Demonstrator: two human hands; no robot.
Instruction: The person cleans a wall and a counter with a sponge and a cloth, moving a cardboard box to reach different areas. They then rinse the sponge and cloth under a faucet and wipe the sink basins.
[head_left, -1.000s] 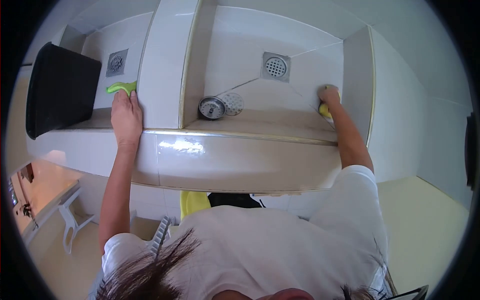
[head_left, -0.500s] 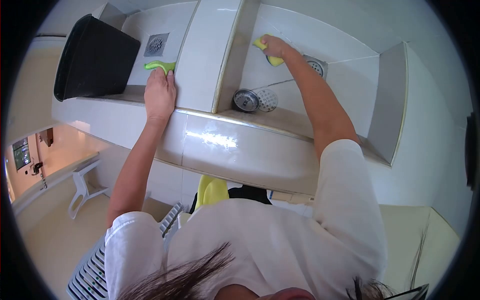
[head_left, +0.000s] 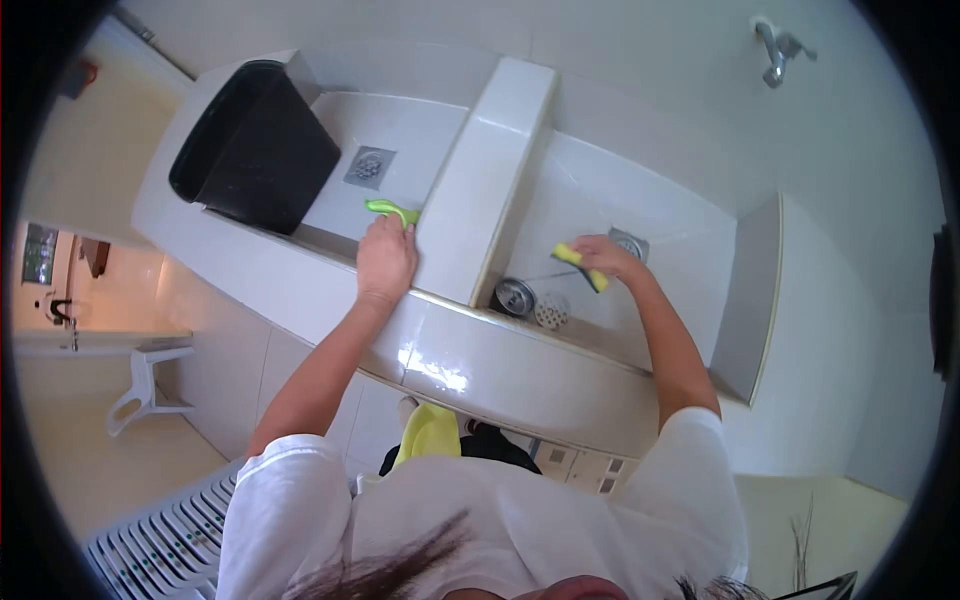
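Black bin (head_left: 255, 145) crowds the left basin (head_left: 400, 125); strainer (head_left: 514, 296) lies by the divider (head_left: 490, 170), rest open.

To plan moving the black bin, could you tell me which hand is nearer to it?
Left. The left hand sits on the divider near the black bin; the right hand holds a sponge in the farther basin.

A black bin (head_left: 255, 150), a wall tap (head_left: 775, 45) and a white plastic chair (head_left: 140, 385) stand apart.
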